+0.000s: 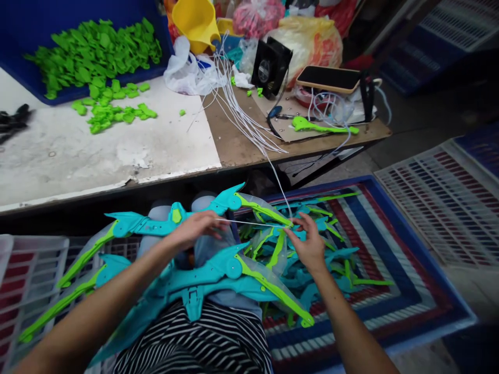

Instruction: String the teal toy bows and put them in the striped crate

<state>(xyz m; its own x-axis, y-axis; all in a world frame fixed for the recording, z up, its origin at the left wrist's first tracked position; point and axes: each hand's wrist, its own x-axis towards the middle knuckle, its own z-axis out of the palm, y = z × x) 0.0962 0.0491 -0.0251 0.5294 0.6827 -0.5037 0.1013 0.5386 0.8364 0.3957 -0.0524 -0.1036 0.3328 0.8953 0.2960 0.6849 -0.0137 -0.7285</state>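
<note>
Two turquoise toy bows with lime-green limbs lie across my lap, a far bow (156, 226) and a near bow (214, 272). A thin white cord (253, 223) runs taut from my left hand (200, 228) to the right-hand tip of the far bow. My left hand is closed on the cord above the middle of the bow. At that green tip, the thumb and fingers of my right hand (310, 243) pinch the cord. From there another stretch of it rises towards the table. Exactly how the cord meets the tip is too small to make out.
Several more bows (323, 265) lie in a crate (421, 296) at my right. On the table (163, 150) are loose white cords (241, 114), green parts (117, 114), a black fan (271, 67) and a phone (328, 78). A blue bin (23, 57) holds more green parts.
</note>
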